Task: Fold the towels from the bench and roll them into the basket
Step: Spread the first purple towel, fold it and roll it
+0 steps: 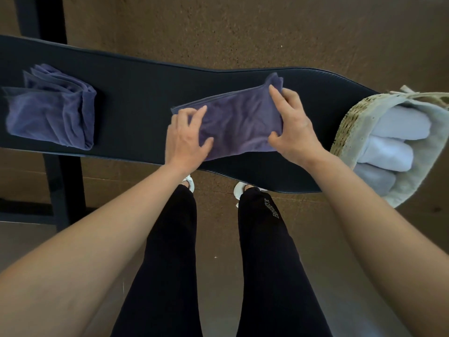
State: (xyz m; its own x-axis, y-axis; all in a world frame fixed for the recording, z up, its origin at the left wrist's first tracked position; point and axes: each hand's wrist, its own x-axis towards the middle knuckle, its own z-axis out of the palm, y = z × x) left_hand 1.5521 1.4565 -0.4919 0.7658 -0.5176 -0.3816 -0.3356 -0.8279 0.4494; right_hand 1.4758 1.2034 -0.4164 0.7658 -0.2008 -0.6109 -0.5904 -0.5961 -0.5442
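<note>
A purple towel (233,122) lies folded into a band on the black padded bench (145,93), in the middle of the view. My left hand (185,139) presses on its left end with spread fingers. My right hand (292,126) grips its right end, thumb under the edge and fingers over the top. A stack of loosely folded purple towels (53,110) sits at the bench's left end. A woven basket (349,125) with a pale cloth liner stands at the right end and holds three rolled white and grey towels (391,147).
A black frame post (65,186) of the bench stands at the left on the brown carpet. My legs and white shoes (239,189) are close against the bench's near edge.
</note>
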